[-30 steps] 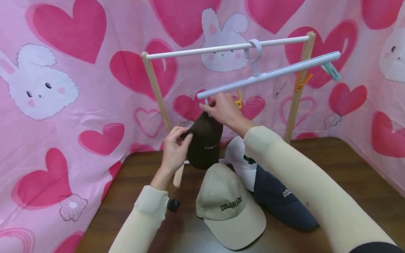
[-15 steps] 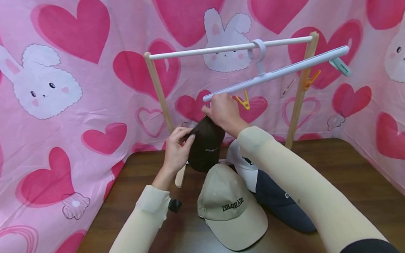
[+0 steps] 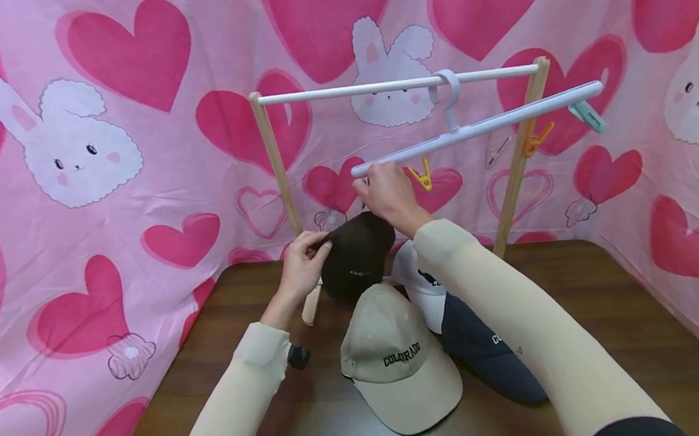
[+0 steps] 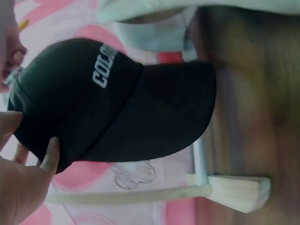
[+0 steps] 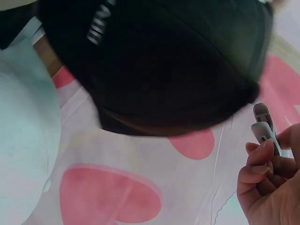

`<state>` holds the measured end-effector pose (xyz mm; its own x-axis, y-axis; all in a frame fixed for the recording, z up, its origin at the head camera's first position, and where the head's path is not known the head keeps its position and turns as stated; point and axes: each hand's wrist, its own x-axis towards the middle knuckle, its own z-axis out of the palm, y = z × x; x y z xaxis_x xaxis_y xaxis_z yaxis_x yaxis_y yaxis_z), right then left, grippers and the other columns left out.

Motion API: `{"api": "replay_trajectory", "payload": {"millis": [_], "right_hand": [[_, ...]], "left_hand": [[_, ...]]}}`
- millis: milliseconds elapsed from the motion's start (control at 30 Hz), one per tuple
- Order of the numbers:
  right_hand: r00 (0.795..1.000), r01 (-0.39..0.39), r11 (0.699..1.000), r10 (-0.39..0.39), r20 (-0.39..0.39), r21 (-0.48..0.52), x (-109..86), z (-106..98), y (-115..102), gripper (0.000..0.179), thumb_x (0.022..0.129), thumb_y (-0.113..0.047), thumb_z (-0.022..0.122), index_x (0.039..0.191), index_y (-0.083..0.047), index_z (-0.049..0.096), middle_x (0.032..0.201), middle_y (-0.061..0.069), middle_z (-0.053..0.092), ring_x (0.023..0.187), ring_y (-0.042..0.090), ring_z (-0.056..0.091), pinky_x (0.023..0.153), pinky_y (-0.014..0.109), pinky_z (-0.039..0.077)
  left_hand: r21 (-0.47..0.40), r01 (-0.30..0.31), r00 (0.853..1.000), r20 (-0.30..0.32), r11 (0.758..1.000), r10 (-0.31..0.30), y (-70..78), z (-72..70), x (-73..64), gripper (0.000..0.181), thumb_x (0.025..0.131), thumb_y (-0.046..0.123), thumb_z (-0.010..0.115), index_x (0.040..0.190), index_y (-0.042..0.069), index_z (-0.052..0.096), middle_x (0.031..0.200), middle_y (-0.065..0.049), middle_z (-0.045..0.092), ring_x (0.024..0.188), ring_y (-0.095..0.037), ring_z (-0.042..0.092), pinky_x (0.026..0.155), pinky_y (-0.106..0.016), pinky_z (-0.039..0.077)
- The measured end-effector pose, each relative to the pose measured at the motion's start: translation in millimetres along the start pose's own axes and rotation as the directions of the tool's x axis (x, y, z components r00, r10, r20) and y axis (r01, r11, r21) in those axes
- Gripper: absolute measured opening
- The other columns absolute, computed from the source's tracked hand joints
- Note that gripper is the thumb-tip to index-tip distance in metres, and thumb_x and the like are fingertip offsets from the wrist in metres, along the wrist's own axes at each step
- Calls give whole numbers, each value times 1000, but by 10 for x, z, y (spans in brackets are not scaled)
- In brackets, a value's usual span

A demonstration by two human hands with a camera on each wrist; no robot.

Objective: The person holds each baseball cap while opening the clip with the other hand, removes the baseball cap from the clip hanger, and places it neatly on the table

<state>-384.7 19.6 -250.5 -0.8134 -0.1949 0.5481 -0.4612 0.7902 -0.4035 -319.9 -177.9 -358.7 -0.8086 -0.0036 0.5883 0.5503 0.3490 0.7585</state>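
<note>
My left hand (image 3: 301, 265) pinches the back edge of a black cap (image 3: 356, 257) between thumb and fingers. The cap hangs with its brim down, close over the beige cap; white lettering shows on its front in the left wrist view. My right hand (image 3: 389, 193) is just above it, at the lower left end of a white hanger (image 3: 490, 123). In the right wrist view its fingers pinch a pale grey clip (image 5: 265, 125), whose tip stands a little apart from the cap's edge.
The hanger tilts on a white rod (image 3: 339, 92) between wooden posts. It carries a yellow clip (image 3: 423, 175), an orange clip (image 3: 537, 140) and a teal clip (image 3: 588, 117). A beige cap (image 3: 390, 338), a navy cap (image 3: 483, 344) and a white cap (image 3: 412, 274) lie on the wooden table (image 3: 264, 382).
The black cap has sunk and moved away from the right hand, its top now below those fingers. The left hand has dropped slightly with it. The right hand stays at the hanger's end.
</note>
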Motion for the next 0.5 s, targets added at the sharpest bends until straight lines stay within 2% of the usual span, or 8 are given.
{"api": "replay_trajectory", "payload": {"millis": [200, 367, 500], "right_hand": [[1000, -24, 999, 25, -11, 45, -13, 23, -38, 24, 97, -29, 66, 91, -6, 66, 62, 9, 50, 52, 23, 50, 50, 32, 48], [998, -39, 998, 42, -46, 55, -28, 50, -16, 31, 97, -36, 69, 89, -9, 57, 65, 10, 52, 54, 24, 52, 56, 33, 50], [999, -44, 995, 45, -12, 92, -41, 50, 5, 32, 98, -39, 69, 86, -11, 59, 65, 9, 55, 56, 23, 54, 56, 32, 50]], "left_hand": [[52, 131, 991, -15, 990, -131, -141, -52, 11, 17, 100, 4, 64, 112, -3, 73, 108, -18, 67, 98, -25, 62, 82, -27, 50], [117, 227, 973, 6, 967, -229, -244, -83, 32, 19, 102, 6, 60, 116, -3, 68, 110, -21, 67, 103, -32, 64, 88, -39, 51], [135, 290, 954, 41, 948, -298, -353, -119, 1, 22, 103, 8, 57, 120, -5, 64, 114, -23, 64, 108, -35, 62, 93, -44, 51]]}}
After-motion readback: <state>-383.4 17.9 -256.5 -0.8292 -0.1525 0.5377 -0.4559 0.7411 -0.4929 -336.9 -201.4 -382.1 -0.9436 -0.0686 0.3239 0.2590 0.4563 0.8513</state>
